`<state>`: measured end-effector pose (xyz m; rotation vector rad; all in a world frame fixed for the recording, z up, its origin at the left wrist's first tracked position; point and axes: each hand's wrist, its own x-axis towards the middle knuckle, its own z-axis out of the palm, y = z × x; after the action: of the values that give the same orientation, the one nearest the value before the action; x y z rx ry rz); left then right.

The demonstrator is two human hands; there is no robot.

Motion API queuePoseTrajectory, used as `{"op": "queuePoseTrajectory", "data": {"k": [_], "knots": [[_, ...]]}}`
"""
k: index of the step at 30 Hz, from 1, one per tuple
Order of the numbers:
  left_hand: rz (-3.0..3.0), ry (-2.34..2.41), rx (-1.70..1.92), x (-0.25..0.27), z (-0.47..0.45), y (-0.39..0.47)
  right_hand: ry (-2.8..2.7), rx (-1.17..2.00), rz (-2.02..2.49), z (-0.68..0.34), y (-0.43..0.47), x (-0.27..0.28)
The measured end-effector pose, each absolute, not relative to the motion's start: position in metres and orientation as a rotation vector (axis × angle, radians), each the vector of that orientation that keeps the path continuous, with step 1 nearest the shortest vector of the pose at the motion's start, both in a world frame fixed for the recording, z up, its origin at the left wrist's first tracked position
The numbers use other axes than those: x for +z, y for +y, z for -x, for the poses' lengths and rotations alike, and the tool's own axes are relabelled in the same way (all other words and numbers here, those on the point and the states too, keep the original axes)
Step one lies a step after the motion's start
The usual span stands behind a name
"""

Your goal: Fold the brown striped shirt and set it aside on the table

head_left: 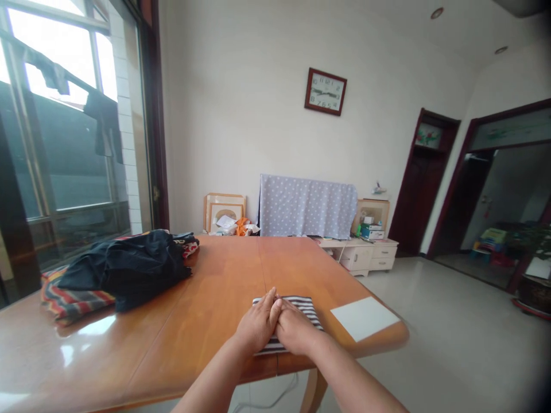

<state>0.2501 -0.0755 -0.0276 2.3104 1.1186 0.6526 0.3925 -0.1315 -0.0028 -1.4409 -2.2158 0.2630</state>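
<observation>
A folded black-and-white striped cloth (307, 308) lies near the front edge of the wooden table. My left hand (257, 322) rests over its left part, fingers extended and pointing away from me. Against it, my right hand (295, 326) lies on the middle of the cloth. The two hands meet and overlap at the thumbs and fingers, which partly hides the right fingers. Both look laid flat on the cloth, with no fold of it pinched. The cloth's centre is covered by the hands.
The glossy wooden table (224, 287) carries a heap of dark clothing (142, 267) on a striped multicoloured cloth (73, 295) at left. A white sheet (365, 318) lies by the right corner. Beyond stand a polka-dot cover (307, 206) and a white cabinet (381, 256).
</observation>
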Motion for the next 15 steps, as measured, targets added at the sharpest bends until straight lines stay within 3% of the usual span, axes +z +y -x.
{"op": "queuePoseTrajectory", "data": {"k": [15], "knots": [[-2.552,1.130,0.547,-0.022,-0.252,-0.087,-2.106,0.261,1.981,-0.446,-0.126,-0.039]]}}
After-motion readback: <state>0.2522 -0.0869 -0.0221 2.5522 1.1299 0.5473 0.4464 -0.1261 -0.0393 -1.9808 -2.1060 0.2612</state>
